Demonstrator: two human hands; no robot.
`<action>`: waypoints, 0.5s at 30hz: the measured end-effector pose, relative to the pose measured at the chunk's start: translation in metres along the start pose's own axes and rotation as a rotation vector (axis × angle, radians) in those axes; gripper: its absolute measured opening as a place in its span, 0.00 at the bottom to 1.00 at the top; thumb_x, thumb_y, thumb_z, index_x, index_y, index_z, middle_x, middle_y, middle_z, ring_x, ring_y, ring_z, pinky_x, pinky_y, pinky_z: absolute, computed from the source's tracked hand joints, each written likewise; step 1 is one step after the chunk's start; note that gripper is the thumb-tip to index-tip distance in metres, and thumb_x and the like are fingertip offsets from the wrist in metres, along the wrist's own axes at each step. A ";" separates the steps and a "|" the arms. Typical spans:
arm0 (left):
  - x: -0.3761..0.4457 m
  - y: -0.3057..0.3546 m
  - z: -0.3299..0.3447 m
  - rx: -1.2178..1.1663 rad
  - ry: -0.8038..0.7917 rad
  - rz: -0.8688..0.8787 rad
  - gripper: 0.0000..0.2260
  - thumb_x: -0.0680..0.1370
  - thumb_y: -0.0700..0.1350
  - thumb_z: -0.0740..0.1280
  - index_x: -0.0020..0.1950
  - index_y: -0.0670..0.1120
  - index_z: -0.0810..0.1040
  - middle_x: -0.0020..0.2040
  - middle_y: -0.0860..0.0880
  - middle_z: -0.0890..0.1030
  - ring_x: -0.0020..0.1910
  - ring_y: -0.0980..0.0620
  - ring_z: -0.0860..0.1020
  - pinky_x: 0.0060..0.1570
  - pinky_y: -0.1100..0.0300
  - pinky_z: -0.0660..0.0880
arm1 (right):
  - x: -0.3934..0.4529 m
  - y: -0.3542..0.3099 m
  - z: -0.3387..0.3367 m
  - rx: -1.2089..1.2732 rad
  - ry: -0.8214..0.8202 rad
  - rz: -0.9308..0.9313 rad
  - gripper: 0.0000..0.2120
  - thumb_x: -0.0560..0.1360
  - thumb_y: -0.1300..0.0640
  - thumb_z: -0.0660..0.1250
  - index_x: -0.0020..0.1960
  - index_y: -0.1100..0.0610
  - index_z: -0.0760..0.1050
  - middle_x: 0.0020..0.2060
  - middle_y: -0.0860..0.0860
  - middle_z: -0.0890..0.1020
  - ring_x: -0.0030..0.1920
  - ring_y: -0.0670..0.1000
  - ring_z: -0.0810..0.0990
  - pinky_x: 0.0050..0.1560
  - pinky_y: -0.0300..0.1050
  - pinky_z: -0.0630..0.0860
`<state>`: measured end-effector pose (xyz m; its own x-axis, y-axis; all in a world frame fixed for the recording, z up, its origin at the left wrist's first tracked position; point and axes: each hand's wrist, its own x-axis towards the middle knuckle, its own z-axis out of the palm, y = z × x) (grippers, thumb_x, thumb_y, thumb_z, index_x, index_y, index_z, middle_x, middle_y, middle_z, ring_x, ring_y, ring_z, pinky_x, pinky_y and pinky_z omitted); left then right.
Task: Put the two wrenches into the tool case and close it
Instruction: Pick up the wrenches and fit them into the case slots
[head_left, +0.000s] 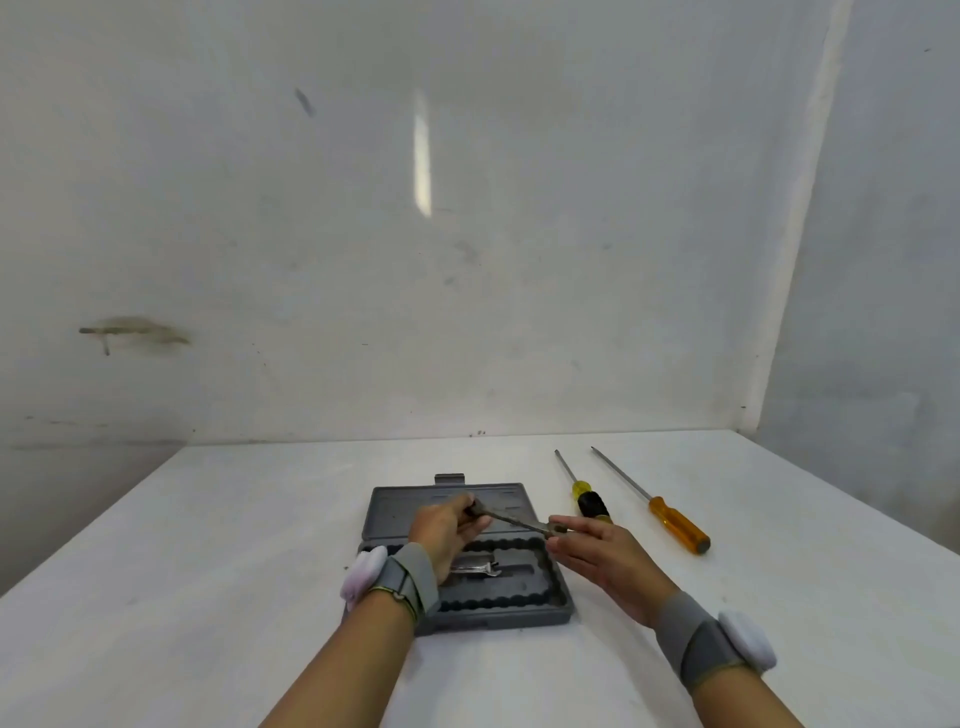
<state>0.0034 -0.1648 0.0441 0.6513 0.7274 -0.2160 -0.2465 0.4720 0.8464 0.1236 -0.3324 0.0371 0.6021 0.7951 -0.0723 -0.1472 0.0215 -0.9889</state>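
Note:
A grey plastic tool case (558, 597) lies open on the white table, lid flat toward the wall. One shiny wrench (475, 567) rests in the near tray's recess, partly hidden by my left wrist. A second, darker wrench (511, 520) is held level above the case. My left hand (447, 530) grips its left end and my right hand (597, 556) pinches its right end.
Two screwdrivers lie right of the case: one with a yellow and black handle (589, 501), one with an orange handle (678, 525). The white table (234, 571) meets a wall behind and another on the right. Grey bands with white pods sit on both wrists.

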 end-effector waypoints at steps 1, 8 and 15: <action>-0.002 0.003 -0.007 0.017 -0.016 -0.012 0.06 0.76 0.34 0.63 0.40 0.34 0.75 0.38 0.39 0.78 0.38 0.46 0.78 0.27 0.66 0.80 | 0.001 0.002 0.003 0.006 -0.007 0.002 0.17 0.72 0.68 0.69 0.60 0.62 0.77 0.51 0.61 0.84 0.48 0.52 0.85 0.45 0.37 0.83; -0.015 0.015 -0.051 0.185 -0.098 -0.031 0.07 0.76 0.35 0.65 0.50 0.31 0.76 0.43 0.39 0.80 0.42 0.48 0.80 0.34 0.67 0.81 | 0.005 0.010 0.023 -0.007 -0.059 -0.016 0.16 0.72 0.70 0.69 0.60 0.64 0.78 0.50 0.62 0.83 0.45 0.52 0.85 0.41 0.36 0.82; -0.021 0.022 -0.081 0.689 -0.209 0.110 0.16 0.66 0.45 0.76 0.51 0.45 0.83 0.49 0.44 0.85 0.51 0.47 0.83 0.54 0.59 0.79 | 0.005 0.008 0.030 -0.161 -0.010 -0.056 0.19 0.69 0.66 0.74 0.59 0.63 0.78 0.47 0.60 0.83 0.43 0.54 0.85 0.36 0.39 0.82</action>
<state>-0.0739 -0.1292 0.0281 0.7892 0.6098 -0.0729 0.1446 -0.0691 0.9871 0.1017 -0.3100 0.0331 0.5981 0.8013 -0.0165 0.0141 -0.0311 -0.9994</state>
